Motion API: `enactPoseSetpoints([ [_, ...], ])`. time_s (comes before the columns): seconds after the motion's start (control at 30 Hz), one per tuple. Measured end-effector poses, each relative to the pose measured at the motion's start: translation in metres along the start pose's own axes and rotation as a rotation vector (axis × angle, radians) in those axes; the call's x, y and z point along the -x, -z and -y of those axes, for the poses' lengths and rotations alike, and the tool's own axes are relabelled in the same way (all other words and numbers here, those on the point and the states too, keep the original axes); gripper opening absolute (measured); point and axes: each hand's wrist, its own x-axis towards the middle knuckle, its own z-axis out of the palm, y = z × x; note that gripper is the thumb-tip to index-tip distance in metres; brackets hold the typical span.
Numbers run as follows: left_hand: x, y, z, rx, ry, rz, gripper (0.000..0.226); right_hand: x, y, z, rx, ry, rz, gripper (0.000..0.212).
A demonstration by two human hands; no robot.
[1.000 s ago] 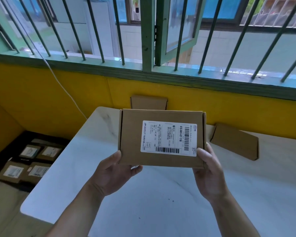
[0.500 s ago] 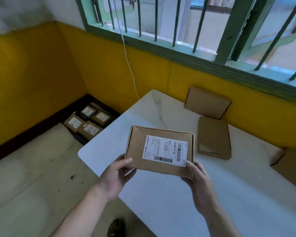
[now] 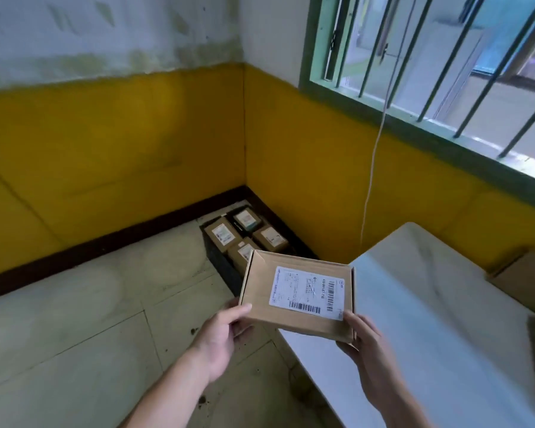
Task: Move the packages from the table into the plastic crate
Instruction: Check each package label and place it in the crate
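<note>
A flat brown cardboard package (image 3: 261, 288) with a white shipping label faces up in mid-air, past the table's left corner. My left hand (image 3: 221, 338) grips its near left corner, thumb on top. My right hand (image 3: 360, 338) grips its near right corner. Behind the package, a black plastic crate (image 3: 220, 261) stands on the floor in the room's corner, with several labelled packages (image 3: 221, 236) lying inside it. The held package hides the crate's near right part.
The white table (image 3: 430, 304) runs along the right under the barred window. More brown packages (image 3: 528, 285) lie at its far right edge. A white cord (image 3: 372, 168) hangs down the yellow wall. Tiled floor (image 3: 74, 335) spreads out on the left.
The view has swung left from the window and table toward the room's corner. The package, held by both hands throughout, has moved left off the table and now sits in front of the crate.
</note>
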Motion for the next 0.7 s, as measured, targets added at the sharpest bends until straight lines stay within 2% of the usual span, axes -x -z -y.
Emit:
enactPoseSetpoints([
  [0.33, -0.105, 0.061, -0.083, -0.027, 0.01, -0.134, 0.019, -0.097, -0.114, 0.018, 0.039, -0.061, 0.042, 0.02],
  [0.53, -0.215, 0.071, -0.135, -0.216, -0.002, -0.186, 0.018, -0.212, -0.163, 0.023, 0.002, -0.092, -0.005, 0.014],
  [0.6, -0.256, 0.072, -0.154, -0.314, 0.015, -0.211, 0.027, -0.251, -0.177, 0.024, -0.028, -0.117, -0.028, 0.012],
  [0.7, -0.308, 0.075, -0.181, -0.441, 0.04, -0.266, 0.051, -0.297, -0.199, 0.026, -0.076, -0.162, -0.075, 0.006],
])
